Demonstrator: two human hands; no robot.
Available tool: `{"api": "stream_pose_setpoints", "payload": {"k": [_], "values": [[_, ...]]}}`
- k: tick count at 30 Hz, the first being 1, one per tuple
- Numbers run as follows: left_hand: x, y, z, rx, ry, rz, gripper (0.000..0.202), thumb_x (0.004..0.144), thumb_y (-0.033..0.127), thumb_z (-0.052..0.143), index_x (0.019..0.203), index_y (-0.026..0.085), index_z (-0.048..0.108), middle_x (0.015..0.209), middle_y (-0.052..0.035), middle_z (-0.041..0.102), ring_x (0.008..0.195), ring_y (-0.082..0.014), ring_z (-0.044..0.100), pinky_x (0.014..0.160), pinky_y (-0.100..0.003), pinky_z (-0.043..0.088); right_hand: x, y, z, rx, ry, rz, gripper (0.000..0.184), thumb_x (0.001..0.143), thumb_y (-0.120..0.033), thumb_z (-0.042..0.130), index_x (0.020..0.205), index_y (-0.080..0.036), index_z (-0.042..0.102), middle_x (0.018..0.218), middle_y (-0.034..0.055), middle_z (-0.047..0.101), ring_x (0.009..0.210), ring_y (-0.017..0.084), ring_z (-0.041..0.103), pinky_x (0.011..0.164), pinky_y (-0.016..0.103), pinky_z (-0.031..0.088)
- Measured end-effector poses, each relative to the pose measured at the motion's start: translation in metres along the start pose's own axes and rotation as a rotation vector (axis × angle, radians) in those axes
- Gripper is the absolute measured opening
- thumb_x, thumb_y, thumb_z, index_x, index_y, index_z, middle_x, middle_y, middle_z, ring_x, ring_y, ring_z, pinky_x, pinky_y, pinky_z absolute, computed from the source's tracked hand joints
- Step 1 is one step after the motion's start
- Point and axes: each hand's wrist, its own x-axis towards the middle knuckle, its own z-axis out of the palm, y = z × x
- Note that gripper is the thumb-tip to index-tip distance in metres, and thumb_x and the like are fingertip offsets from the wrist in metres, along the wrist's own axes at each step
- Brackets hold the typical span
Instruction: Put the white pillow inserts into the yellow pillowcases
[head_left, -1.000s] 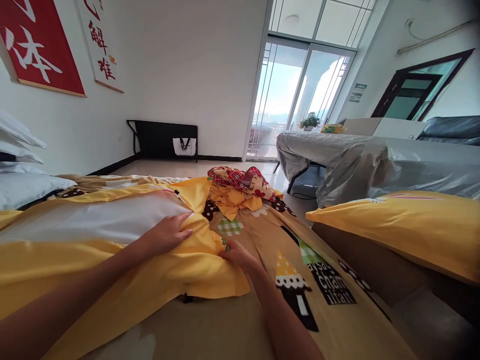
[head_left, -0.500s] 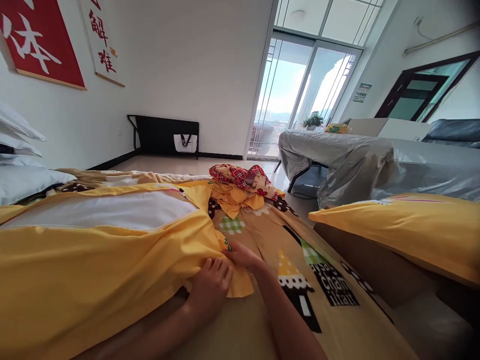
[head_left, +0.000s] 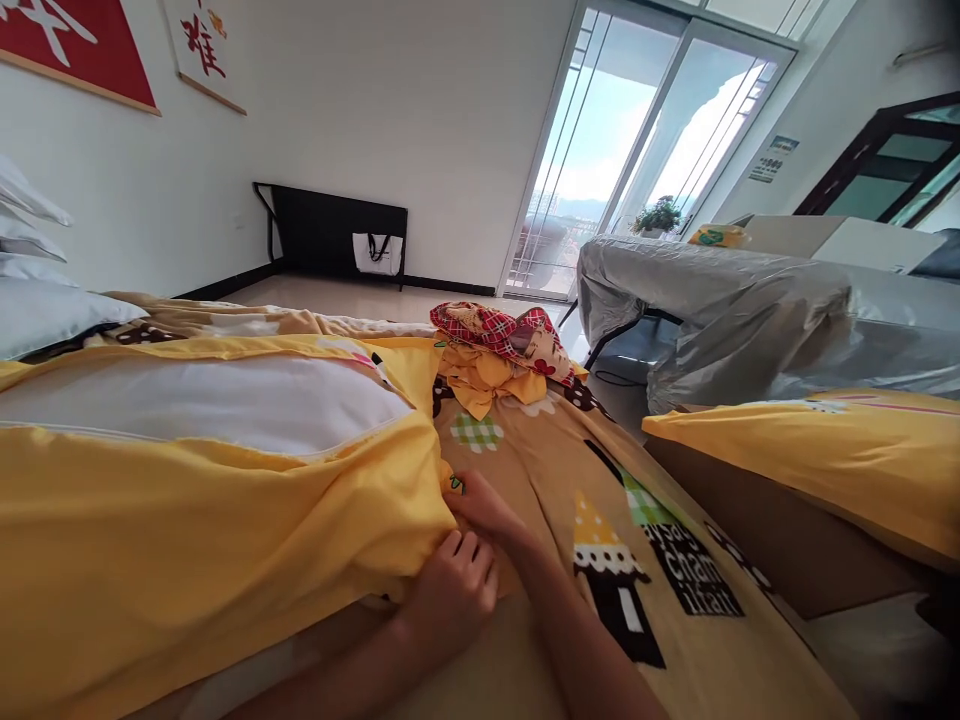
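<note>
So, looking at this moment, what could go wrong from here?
1. The left hand and right hand are both at one corner of the yellow cover; a hard tug might bunch the fabric.
2. The white insert shows through the cover's long opening, so it could bulge out if pressed.
3. The yellow pillow at the right appears to rest on a brown box; a knock might slide it off.

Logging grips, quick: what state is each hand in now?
Left hand: closed, gripping the yellow cover at its near corner.
Right hand: closed, pinching the same end.
</note>
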Motion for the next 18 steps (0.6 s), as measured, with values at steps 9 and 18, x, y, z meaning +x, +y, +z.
{"api": "stream_pose_setpoints", "payload": {"k": [9,18], "values": [[-0.009,0.008,0.011,0.031,0.008,-0.049,0.025,0.084,0.017,0.05,0.098,0.003,0.066,0.098,-0.0159,0.069,0.097,-0.0268,0.062,0.095,-0.041,0.037,0.0,0.005,-0.003,-0.443,0.255,-0.036,0.016,0.067,-0.018,0.051,0.075,-0.013,0.065,0.071,0.0054,0.064,0.059,0.011,0.043,0.053,0.024,0.026],[-0.013,0.012,0.017,-0.043,0.127,0.032,0.021,0.08,0.013,0.044,0.08,0.007,0.065,0.077,-0.0148,0.069,0.075,-0.0244,0.065,0.081,-0.04,0.046,-0.004,-0.003,-0.011,0.078,-0.003,-0.107,0.031,0.065,-0.022,0.056,0.093,-0.015,0.066,0.084,0.0007,0.067,0.079,0.016,0.057,0.066,0.023,0.043]]}}
